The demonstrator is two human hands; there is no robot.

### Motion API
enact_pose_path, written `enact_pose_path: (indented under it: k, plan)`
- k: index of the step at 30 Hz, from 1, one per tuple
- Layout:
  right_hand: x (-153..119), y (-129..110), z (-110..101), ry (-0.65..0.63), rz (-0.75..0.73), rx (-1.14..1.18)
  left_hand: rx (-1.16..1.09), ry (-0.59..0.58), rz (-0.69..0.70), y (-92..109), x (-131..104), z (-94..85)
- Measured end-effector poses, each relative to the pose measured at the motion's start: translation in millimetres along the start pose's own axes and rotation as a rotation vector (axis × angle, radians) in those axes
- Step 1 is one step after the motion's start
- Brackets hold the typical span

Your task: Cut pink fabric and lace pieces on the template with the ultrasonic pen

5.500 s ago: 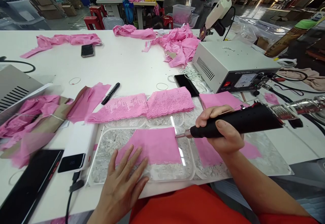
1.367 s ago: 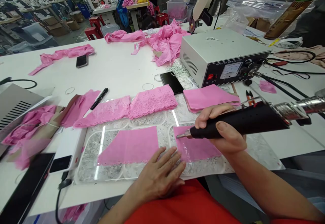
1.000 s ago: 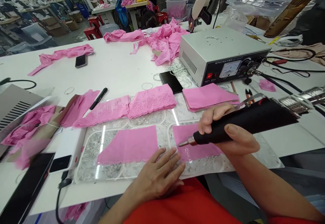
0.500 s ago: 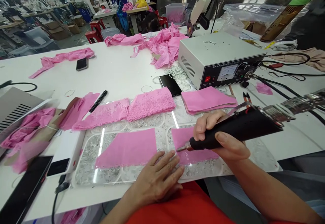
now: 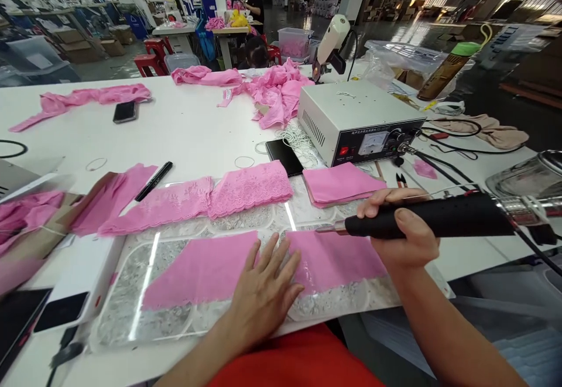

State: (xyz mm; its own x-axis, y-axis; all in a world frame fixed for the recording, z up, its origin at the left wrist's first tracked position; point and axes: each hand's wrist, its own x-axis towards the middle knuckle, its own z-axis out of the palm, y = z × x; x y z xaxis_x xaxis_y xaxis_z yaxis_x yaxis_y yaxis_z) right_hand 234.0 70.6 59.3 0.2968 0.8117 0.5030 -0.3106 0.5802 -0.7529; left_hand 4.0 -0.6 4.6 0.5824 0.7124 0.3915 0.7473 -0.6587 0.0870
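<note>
My right hand (image 5: 401,229) is closed round the black handle of an ultrasonic welding gun (image 5: 434,218). Its narrow metal tip points left, at the upper edge of the right pink fabric panel (image 5: 342,261); whether it touches the cloth I cannot tell. My left hand (image 5: 266,284) lies flat with fingers spread, across the gap between that panel and the left pink panel (image 5: 197,270). Both panels rest on a clear-covered, marble-patterned mat (image 5: 127,281). Behind them lie two pink lace pieces (image 5: 250,191) and a stack of pink panels (image 5: 342,183).
A grey control box (image 5: 360,117) with a dial stands behind the stack. Close by are a black phone (image 5: 285,157), tangled white elastic (image 5: 302,141) and a black marker (image 5: 153,181). Crumpled pink garments (image 5: 281,91) lie at the back. A white power bank (image 5: 83,281) sits left.
The gun's tip has moved from the right panel's lower left to its upper edge. My left hand has shifted up, and its fingers are more spread. The camera view has turned right.
</note>
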Motion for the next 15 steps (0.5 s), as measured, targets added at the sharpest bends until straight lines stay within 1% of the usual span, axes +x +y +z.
enact_pose_path:
  k: [4,9,15]
  plan:
    - [-4.2,5.0,3.6,-0.006,-0.004,-0.013,-0.001,-0.008,-0.018,-1.0,-1.3,5.6]
    - [-4.2,6.9,6.0,-0.043,0.000,-0.021,-0.005,-0.010,-0.023,-1.7,-2.2,6.2]
    - [-7.1,7.8,7.1,-0.050,0.016,-0.028,-0.022,0.011,-0.032,-1.2,-1.1,7.7]
